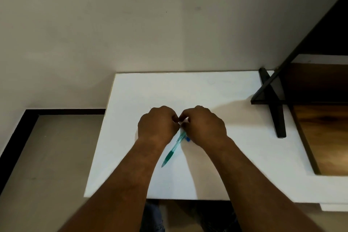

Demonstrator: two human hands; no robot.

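Note:
A teal see-through pen lies slanted on the white table, its tip toward me and its upper end reaching under my hands. A small blue piece lies beside that upper end, at the heel of my right hand. My left hand and right hand hover knuckles-up above the pen, fingers curled, with their fingertips meeting. Both hands pinch a small pale piece between the fingertips; the fingers hide most of it.
A dark stand with crossed legs rests on the table's right side, beside a brown wooden panel. A plain wall rises behind the table. The floor with a dark skirting lies to the left.

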